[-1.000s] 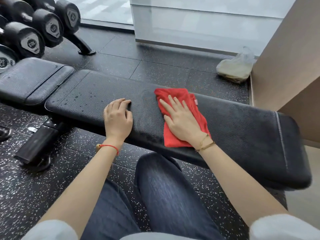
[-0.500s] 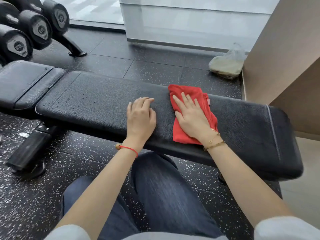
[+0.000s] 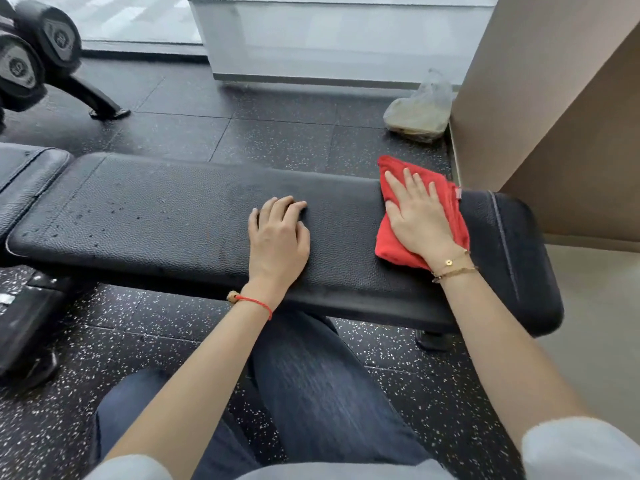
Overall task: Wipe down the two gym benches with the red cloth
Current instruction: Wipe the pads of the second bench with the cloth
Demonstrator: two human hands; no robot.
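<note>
Legs: a person's knees in dark blue jeans (image 3: 322, 386) fill the near centre, above a black rubber floor flecked with white (image 3: 145, 327).
Sleeves: pale grey sleeve ends (image 3: 575, 448) show at the near edge, with bare forearms reaching away.
Bench: a long black padded gym bench with pebbled leather-like upholstery (image 3: 173, 223) runs left to right just beyond the knees. Small dark droplets speckle its left part.
Left hand: the left hand (image 3: 278, 237) rests palm down on the middle of the pad, fingers slightly bent at the tips and grasping nothing. A red string bracelet (image 3: 254, 301) circles its wrist.
Right hand: the right hand (image 3: 415, 216) lies flat with straight, spread fingers pressing on the cloth, not gripping it. Thin gold bracelets (image 3: 452, 266) sit on its wrist.
Cloth: the folded red cloth (image 3: 388, 244) lies on the right part of the bench pad, under the right hand, its far corner reaching past the pad's far edge.
Second pad: another black padded section (image 3: 24, 174) sits at the far left.
Background: black hex dumbbells on a rack (image 3: 31, 53) stand far left; a clear plastic bag (image 3: 420, 112) sits far right on the floor beside a beige wall panel (image 3: 554, 98).
</note>
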